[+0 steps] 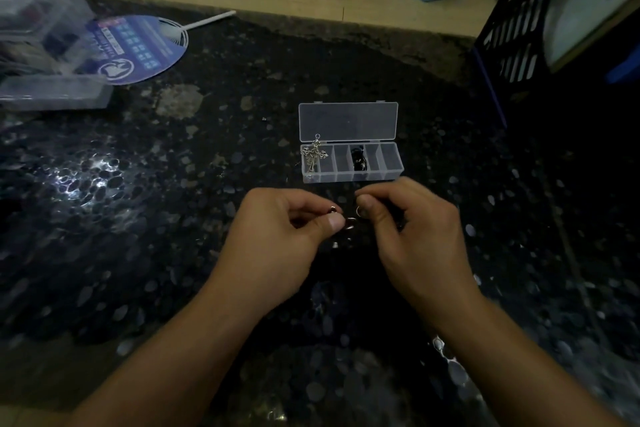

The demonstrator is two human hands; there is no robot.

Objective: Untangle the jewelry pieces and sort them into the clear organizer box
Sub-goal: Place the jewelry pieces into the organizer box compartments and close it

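Both forearms come in from the near edge over the dark speckled stone tabletop (138, 156). Left hand (284, 236) grip pinches a small metal ring (333, 209) between thumb and fingers; right hand (412, 218) grip pinches a second small ring (358, 210). A third link (349, 222) sits between them, just in front of the clear plastic organizer box (351, 163). Links too small to tell how they join.

To do it well: hold pinches tight, ease apart slowly, no yanking; slack first, then slide the link free.

Box long axis runs left-right, lid open and standing at the back. Silver cross pendant (314, 153) in its leftmost compartment, long axis front-to-back, top end poking over the hinge edge. Dark coiled piece (358, 159) in a middle compartment.
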